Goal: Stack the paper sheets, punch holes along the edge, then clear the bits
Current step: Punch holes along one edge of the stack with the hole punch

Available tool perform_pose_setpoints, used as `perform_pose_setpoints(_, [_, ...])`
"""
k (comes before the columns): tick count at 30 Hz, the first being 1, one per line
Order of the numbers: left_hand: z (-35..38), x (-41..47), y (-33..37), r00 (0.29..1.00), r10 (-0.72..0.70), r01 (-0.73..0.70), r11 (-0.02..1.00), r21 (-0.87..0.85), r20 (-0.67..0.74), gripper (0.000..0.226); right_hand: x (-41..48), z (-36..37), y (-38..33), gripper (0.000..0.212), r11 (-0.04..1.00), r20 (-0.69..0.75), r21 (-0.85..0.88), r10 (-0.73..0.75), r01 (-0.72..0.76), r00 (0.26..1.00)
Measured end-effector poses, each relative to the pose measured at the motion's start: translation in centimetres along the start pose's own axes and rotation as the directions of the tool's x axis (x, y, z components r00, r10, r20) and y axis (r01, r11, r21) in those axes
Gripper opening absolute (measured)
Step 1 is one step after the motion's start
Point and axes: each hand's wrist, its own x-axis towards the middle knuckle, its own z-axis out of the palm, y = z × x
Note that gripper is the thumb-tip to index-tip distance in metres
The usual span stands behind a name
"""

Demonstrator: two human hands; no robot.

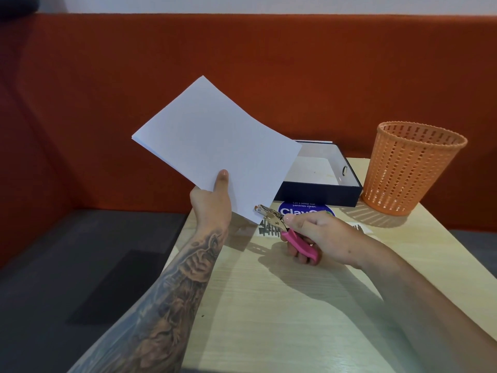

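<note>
Head view: left hand (211, 203) pinches a smooth white paper stack (215, 149) up above the pale wooden bench (269, 305). Right hand (320, 238) squeezes a shiny pink-handled punch (285, 230), biting the stack's bottom corner.

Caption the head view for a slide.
Left hand lifts white paper stack; right hand bites its corner with pink-handled metal hole punch.

Bright, even, sharp.
Soft shadows under both arms on the table (295, 332); wide-angle bending at edges.
</note>
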Motion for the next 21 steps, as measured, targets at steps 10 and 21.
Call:
perform_pose_setpoints(10, [-0.29,-0.13,-0.01,1.0,0.005,-0.005,1.0,0.003,0.006,0.02,-0.3,0.27,-0.43,0.053,0.998,0.014,-0.066,0.015,-0.014,1.0])
perform_pose_setpoints(21, [-0.5,-0.78,-0.95,0.999,0.02,-0.022,0.998,0.052,0.039,0.022,-0.45,-0.02,-0.17,0.055,0.992,0.02,-0.112,0.065,-0.062,0.998])
